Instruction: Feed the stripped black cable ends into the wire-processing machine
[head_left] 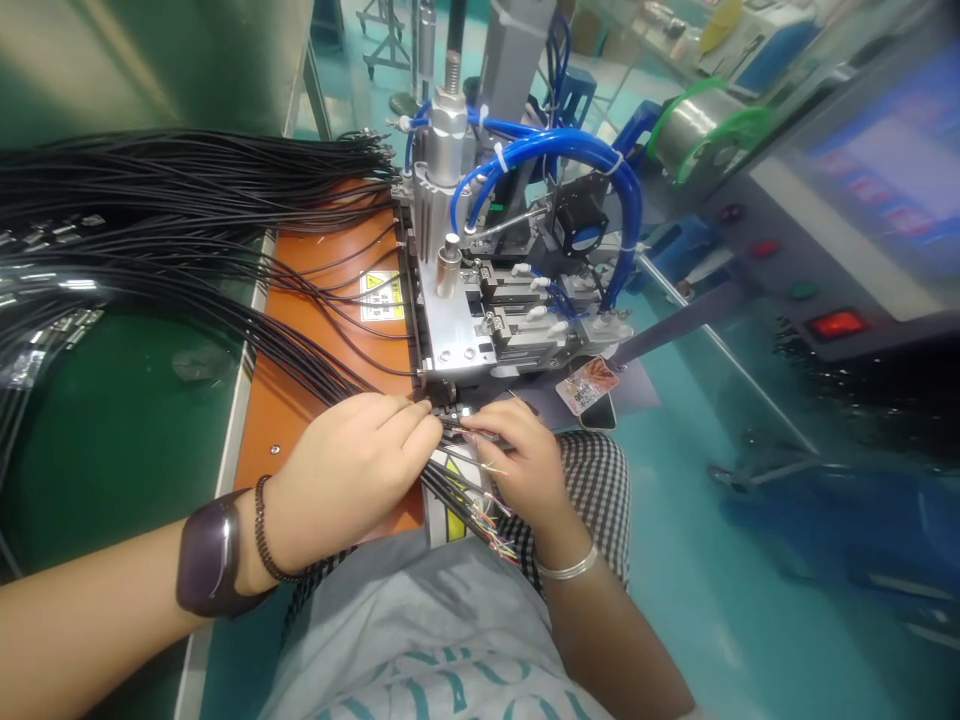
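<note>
My left hand (375,445) is closed over a black cable at the front edge of the machine (457,330). Facing it, my right hand (521,455) pinches the thin wires (480,435) at that cable's stripped end. Both hands meet just below a small metal fixture (452,410). Under them a bundle of black cables (450,485) runs toward my lap, its ends fanned into coloured wires (499,535). The left fingertips are partly hidden behind the knuckles.
Many black cables (187,190) lie across the orange plate (337,250) to the left. Blue air hoses (630,190) arch over the machine. A solder wire spool (694,120) and a control panel (847,220) stand at right. A phone (600,412) lies beside the machine.
</note>
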